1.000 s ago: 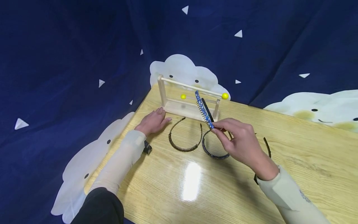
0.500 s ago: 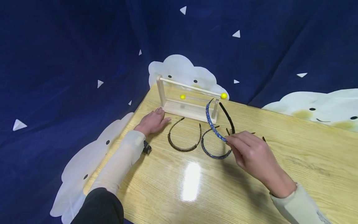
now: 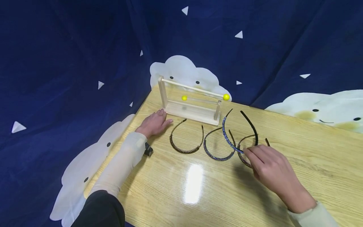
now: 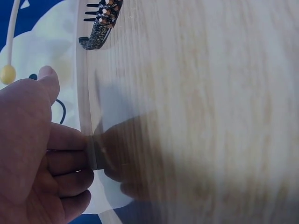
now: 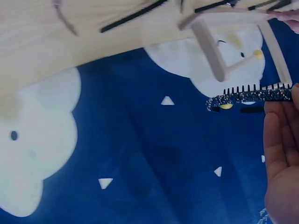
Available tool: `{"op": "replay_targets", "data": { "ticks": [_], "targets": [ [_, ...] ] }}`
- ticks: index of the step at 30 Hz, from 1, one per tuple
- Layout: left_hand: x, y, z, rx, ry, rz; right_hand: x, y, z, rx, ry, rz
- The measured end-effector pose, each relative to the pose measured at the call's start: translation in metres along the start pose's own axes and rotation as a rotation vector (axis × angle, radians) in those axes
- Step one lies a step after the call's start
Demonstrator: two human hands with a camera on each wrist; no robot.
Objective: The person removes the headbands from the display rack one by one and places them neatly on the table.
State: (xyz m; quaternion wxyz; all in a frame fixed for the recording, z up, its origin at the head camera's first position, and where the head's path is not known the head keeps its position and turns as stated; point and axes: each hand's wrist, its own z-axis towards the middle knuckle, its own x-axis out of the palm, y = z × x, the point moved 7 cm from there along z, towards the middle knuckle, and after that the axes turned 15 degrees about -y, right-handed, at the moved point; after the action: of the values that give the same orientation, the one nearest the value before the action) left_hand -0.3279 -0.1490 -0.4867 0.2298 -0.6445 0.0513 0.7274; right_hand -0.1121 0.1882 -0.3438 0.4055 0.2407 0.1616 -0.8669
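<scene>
A blue glittery headband [image 3: 226, 135] with comb teeth is pinched at its curved top by my right hand [image 3: 273, 170]; its ends point away, above the table. In the right wrist view, the sparkly band [image 5: 250, 96] and part of my right hand [image 5: 285, 154] show. My left hand [image 3: 154, 124] lies at the left front corner of a wooden stand [image 3: 193, 113], fingers against its base. In the left wrist view, my left hand's fingers [image 4: 70, 161] touch the base's end.
Toothed headbands lie on the table: a dark brown one [image 3: 185, 152], a dark blue one [image 3: 219, 158] and another [image 3: 244, 162] partly behind my right hand. A dark tip [image 3: 267, 142] shows farther right. The stand's upper rod [image 3: 193, 87] ends in a yellow ball [image 3: 226, 97].
My right hand has moved right and toward me with the blue headband, away from the stand's rod to above the table headbands. The left hand stays in place.
</scene>
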Motion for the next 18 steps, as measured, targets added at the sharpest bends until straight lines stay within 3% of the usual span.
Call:
{"op": "replay_targets", "data": {
  "ticks": [18],
  "targets": [
    [0.002,-0.001,0.000,0.004,-0.012,0.000,-0.021,-0.031,-0.068,0.083,0.031,-0.116]
  ]
}}
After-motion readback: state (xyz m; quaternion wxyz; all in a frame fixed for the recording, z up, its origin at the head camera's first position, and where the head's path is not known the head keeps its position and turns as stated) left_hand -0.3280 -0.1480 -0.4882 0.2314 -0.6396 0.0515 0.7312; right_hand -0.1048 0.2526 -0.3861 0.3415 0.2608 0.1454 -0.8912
